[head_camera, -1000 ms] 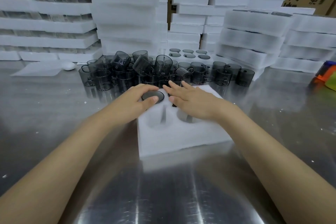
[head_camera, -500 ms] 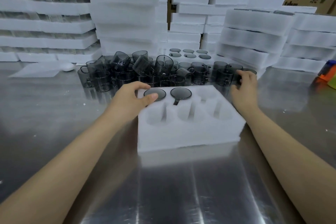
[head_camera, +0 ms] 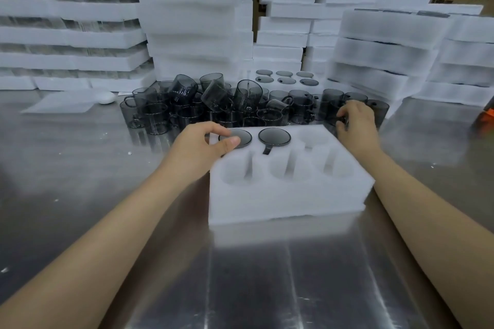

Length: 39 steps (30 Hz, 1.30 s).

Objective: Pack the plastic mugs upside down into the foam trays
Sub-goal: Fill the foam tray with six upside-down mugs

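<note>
**A:** Where are we with this one?

**B:** Our tray (head_camera: 288, 195) sits mid-table (head_camera: 80, 168) and has six round pockets in two rows. Two are filled, bases up: the 10 o'clock mug (head_camera: 242, 136) and the 12 o'clock mug (head_camera: 274, 137), whose handle lies in the slot toward 6. The other four pockets are bare.

**A:** And our hands?

**B:** Our left hand (head_camera: 197, 149) has thumb and forefinger pinching the base rim of the 10 o'clock mug. Our right hand (head_camera: 355, 125) is off the tray's 2 o'clock corner. Its fingers are curled round a third mug (head_camera: 330, 107) at the right end of the pile (head_camera: 213, 104). We cannot tell whether a finger is through the handle.

**A:** How do we seat it well?

**B:** We'd turn it mouth down over the 2 o'clock pocket and line the handle up with the slot before lowering. Then we'd press flat on the base until it sits level with its neighbours. We'd keep the left hand steadying the tray, since light foam probably skates on steel.

**A:** What are we handling?

**B:** The mugs are smoky grey, see-through hard plastic: straight cylinders with loop handles, glossy and likely slick. The pile at 12 o'clock is jumbled, with some mugs tipped over. The foam is white, soft and layered, with fuzzy cut edges, and should give a little and grip. The table is brushed metal, reflective and flecked with white crumbs.
</note>
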{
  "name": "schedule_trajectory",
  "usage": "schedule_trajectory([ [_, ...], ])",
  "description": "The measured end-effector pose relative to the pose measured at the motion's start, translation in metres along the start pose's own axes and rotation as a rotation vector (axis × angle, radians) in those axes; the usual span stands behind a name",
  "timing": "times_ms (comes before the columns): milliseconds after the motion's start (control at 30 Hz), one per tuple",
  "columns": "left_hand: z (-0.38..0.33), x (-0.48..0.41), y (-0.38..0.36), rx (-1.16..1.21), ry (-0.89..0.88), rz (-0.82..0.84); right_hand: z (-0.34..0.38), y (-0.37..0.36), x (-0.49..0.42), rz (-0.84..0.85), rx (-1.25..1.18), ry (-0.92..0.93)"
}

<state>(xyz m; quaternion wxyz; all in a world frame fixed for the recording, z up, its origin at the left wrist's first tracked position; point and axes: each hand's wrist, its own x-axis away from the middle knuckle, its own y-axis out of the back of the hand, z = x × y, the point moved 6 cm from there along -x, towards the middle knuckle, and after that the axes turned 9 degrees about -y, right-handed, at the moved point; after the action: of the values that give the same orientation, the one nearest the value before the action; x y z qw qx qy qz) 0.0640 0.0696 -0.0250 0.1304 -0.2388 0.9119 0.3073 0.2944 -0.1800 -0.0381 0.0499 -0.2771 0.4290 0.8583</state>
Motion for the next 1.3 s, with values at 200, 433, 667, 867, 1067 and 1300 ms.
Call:
schedule_trajectory([
  [200, -0.001, 0.001, 0.0, -0.004, 0.007, 0.002, 0.001, -0.006, 0.001, 0.084, 0.002, 0.011],
  [433, 0.003, -0.001, 0.0, 0.013, 0.008, 0.008, -0.003, 0.004, 0.003, 0.014, -0.069, -0.082],
  [667, 0.001, 0.0, 0.0, 0.072, 0.011, -0.002, 0.028, 0.045, 0.021, -0.186, -0.366, -0.036],
  [867, 0.004, 0.0, -0.001, 0.075, 0.033, 0.014, 0.084, 0.066, 0.049, -0.059, -0.622, 0.141],
  [1067, -0.001, 0.0, -0.002, 0.043, 0.006, 0.019, 0.112, 0.077, 0.068, -0.085, -0.385, 0.467],
  [1300, -0.003, 0.001, -0.003, 0.042, 0.001, 0.04, 0.142, 0.07, 0.093, 0.026, -0.393, 0.6],
])
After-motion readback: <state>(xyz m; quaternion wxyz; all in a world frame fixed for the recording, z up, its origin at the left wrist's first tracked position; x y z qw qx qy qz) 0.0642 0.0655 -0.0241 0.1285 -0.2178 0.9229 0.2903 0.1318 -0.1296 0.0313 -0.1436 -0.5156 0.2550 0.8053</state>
